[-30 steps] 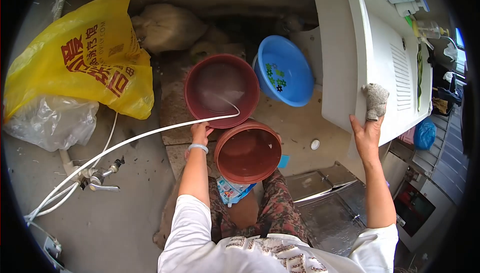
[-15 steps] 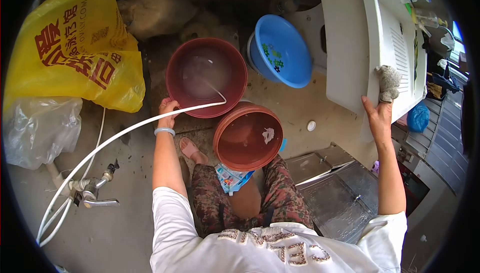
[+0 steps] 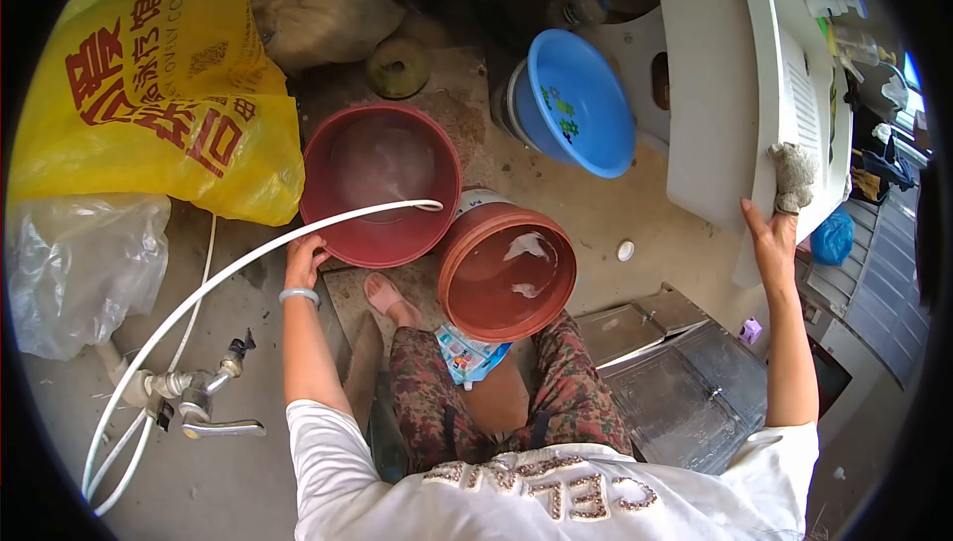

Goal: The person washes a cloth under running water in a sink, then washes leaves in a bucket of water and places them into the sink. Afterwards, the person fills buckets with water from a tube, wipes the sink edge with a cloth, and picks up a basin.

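Note:
My left hand (image 3: 306, 261) has its fingers closed on the near rim of a dark red basin (image 3: 320, 149). Cloudy water lies in this basin, and the end of a white hose (image 3: 228, 271) hangs over it. My right hand (image 3: 772, 240) grips the edge of a white sink (image 3: 713, 84), thumb on the outer side; its fingers are partly hidden. A grey cloth or scrubber (image 3: 793, 177) lies on that edge just beyond the fingers. Between my knees and the basin stands a reddish-brown bucket (image 3: 486, 288) with pale patches inside.
A blue basin (image 3: 596, 114) leans at the back. Taps (image 3: 199, 397) feed the hose at left, below a yellow bag (image 3: 129, 144) and a clear bag (image 3: 89, 263). A metal cabinet (image 3: 685, 392) stands at right. A blue packet (image 3: 469, 354) is near my legs.
The red basin has shifted left and nearer with my left hand, uncovering a round greenish object behind it. The hose end now lies nearer the basin's right rim. My right hand stays on the sink edge.

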`<state>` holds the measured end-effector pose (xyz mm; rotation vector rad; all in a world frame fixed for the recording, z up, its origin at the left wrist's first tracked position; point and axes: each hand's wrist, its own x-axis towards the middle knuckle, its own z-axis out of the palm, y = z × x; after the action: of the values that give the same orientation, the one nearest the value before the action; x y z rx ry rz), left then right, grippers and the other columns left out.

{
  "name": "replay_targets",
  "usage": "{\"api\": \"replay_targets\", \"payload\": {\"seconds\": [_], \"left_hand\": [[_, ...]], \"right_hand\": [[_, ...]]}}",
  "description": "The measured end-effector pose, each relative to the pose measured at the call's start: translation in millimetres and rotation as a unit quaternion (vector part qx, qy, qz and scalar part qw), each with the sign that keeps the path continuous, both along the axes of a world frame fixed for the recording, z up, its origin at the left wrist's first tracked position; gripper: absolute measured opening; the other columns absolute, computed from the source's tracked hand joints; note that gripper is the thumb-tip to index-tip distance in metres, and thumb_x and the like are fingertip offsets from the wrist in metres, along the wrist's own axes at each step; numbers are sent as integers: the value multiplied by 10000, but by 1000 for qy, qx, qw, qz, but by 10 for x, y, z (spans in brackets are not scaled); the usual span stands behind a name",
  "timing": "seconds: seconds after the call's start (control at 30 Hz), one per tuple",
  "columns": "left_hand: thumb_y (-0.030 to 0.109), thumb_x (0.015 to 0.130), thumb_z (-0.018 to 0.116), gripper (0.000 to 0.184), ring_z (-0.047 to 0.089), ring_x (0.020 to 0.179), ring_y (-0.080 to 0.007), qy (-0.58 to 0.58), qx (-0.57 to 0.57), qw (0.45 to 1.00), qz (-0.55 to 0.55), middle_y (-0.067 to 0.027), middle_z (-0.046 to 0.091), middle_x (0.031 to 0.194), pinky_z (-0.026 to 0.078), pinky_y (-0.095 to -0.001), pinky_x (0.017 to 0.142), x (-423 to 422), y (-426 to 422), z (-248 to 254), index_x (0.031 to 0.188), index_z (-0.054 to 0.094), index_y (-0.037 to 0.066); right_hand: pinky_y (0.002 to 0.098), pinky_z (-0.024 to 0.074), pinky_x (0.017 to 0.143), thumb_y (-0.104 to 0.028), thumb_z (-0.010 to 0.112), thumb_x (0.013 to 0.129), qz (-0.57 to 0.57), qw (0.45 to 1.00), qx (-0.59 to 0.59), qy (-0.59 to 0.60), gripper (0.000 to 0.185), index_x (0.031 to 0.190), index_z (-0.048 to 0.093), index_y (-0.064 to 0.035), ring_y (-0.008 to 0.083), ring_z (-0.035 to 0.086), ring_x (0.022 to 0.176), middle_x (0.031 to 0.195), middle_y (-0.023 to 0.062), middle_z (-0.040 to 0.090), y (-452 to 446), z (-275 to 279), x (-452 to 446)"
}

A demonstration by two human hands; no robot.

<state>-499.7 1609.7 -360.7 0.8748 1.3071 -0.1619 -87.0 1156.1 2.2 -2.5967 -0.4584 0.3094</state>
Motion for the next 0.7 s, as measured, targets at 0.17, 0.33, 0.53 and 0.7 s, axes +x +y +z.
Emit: {"api": "replay_targets", "payload": {"seconds": [0.17,0.33,0.53,0.7], "left_hand": [[58,752,562,399,545,841,-117,0,2,1000,16,-8,562,943,473,-311,758,-451,177,-30,1147,503,66],[26,779,559,380,557,875,-153,-32,-17,998,51,-18,566,971,476,-336,770,-718,197,-106,1151,496,76],[157,808,660,418,550,1022,-172,178,57,981,58,-38,587,1055,431,-378,891,-601,-67,288,1180,493,63],[222,814,682,300,553,682,-163,219,206,953,26,-81,655,797,427,-339,723,-898,-580,400,978,576,-5]], "right_hand": [[313,222,1095,-6,615,840,-14,999,22,33,731,1456,222,-33,226,313,1331,1470,134,306,-86,-21,28],[351,164,1131,16,651,779,43,994,-75,-65,746,1435,302,-56,252,264,1371,1459,135,335,-72,-11,59],[378,189,1124,-12,693,733,53,994,-47,-80,783,1417,315,-52,308,284,1348,1443,161,315,-109,-4,74],[394,226,1110,-8,711,707,-5,984,-119,-135,858,1436,260,-51,335,298,1330,1430,187,305,-258,-121,54]]}}
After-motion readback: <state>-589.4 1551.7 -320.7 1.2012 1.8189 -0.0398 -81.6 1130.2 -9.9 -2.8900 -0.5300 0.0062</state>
